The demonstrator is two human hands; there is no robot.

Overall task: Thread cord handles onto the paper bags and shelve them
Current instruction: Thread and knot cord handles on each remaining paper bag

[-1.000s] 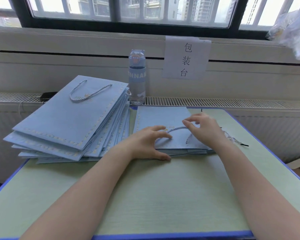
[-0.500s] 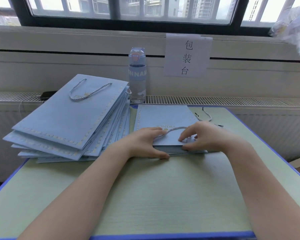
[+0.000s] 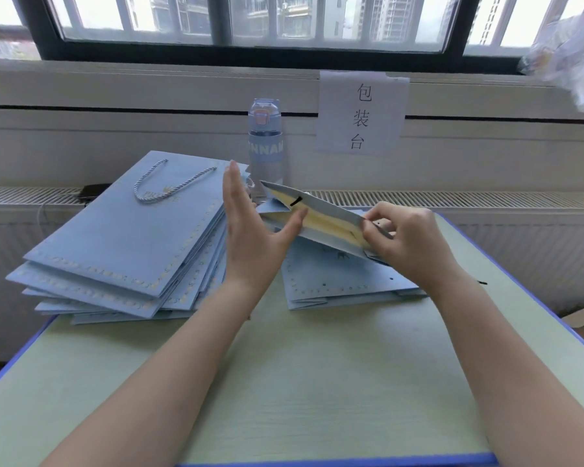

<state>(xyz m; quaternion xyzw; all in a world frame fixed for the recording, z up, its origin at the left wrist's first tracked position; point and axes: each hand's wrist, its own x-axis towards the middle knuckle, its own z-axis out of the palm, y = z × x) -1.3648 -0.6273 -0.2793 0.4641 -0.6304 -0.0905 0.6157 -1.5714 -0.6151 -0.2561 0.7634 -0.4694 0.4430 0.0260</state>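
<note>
Pale blue paper bag (image 3: 321,214) is held up off the table (image 3: 317,382) near its far edge, with its mouth parted toward me. Inside I see a yellowish lining, and a black cord end (image 3: 296,201) at the upper rim. The right hand (image 3: 408,244) pinches the bag's rim between thumb and fingers. The left hand (image 3: 253,237) is flat with fingers straight, thumb touching the lower rim, gripping nothing. Under the bag lies a short pile of flat bags (image 3: 334,281). At the far left corner a taller stack (image 3: 122,237) carries a twisted cord handle (image 3: 169,187) on top. A water bottle (image 3: 266,143) stands beyond the far edge.
</note>
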